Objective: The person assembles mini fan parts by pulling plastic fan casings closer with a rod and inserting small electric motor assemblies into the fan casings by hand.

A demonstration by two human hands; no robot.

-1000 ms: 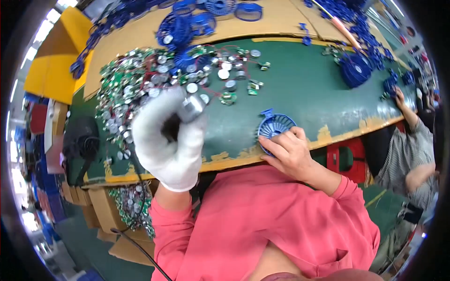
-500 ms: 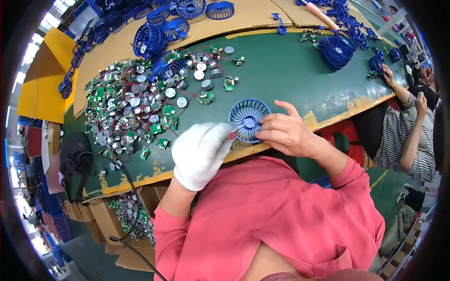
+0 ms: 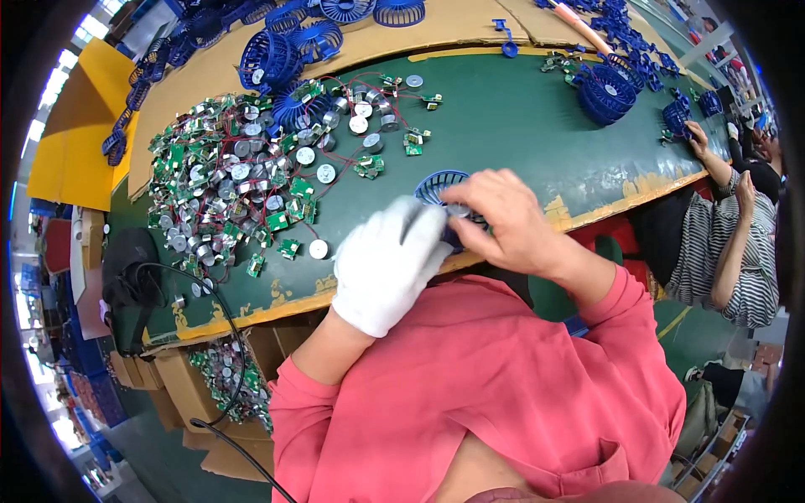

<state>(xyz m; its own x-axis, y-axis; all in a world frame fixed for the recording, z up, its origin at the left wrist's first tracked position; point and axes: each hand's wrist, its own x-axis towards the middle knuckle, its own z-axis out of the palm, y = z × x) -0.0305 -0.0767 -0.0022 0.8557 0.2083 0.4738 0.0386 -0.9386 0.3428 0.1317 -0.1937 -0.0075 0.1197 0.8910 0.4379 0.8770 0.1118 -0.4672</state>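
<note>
A round blue fan cage (image 3: 439,181) with slatted sides lies at the table's near edge, partly covered by my hands. Over it, my bare right hand (image 3: 510,220) pinches a small round grey piece, apparently a motor (image 3: 458,210), between thumb and fingers. My left hand (image 3: 387,267), in a white glove, meets it from the left with fingers closed; whatever its fingertips hold is hidden. A loose silver motor (image 3: 319,249) rests on the green table beside the glove.
Left of my hands spreads a heap of motors wired to green circuit boards (image 3: 239,172). Blue cages (image 3: 270,63) stand on cardboard behind it, and stacked blue cages (image 3: 605,94) at the right. A co-worker's hand (image 3: 698,138) touches the table farther right. A black cable (image 3: 239,335) hangs at left.
My gloved left hand has moved right, toward the other hand. My right hand has shifted from the cage's rim to over its middle, pinching a small grey piece. The cage is now more covered.
</note>
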